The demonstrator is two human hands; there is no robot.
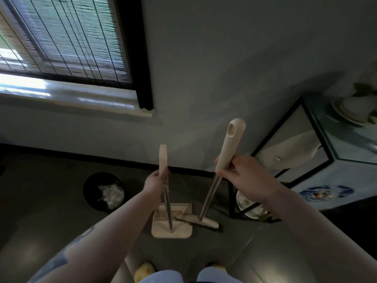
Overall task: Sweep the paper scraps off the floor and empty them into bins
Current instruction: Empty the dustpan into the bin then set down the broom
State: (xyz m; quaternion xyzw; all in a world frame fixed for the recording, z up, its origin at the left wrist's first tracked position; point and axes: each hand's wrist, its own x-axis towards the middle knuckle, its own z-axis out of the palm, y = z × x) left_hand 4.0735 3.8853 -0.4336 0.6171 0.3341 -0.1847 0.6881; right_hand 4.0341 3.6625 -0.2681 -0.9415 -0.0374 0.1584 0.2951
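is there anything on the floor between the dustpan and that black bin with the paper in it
Nothing visible. The dustpan stands on bare dark floor just right of the black bin, with only open floor between them. The broom head lies on the dustpan's far side, away from the bin.

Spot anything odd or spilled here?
Nothing stands out. Left hand holds the dustpan handle, right hand the broom; both stand on the floor. White scraps sit inside the black bin.

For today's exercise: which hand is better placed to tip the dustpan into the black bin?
Left. The left hand already grips the dustpan handle, and the bin lies on its side; the right hand holds the broom.
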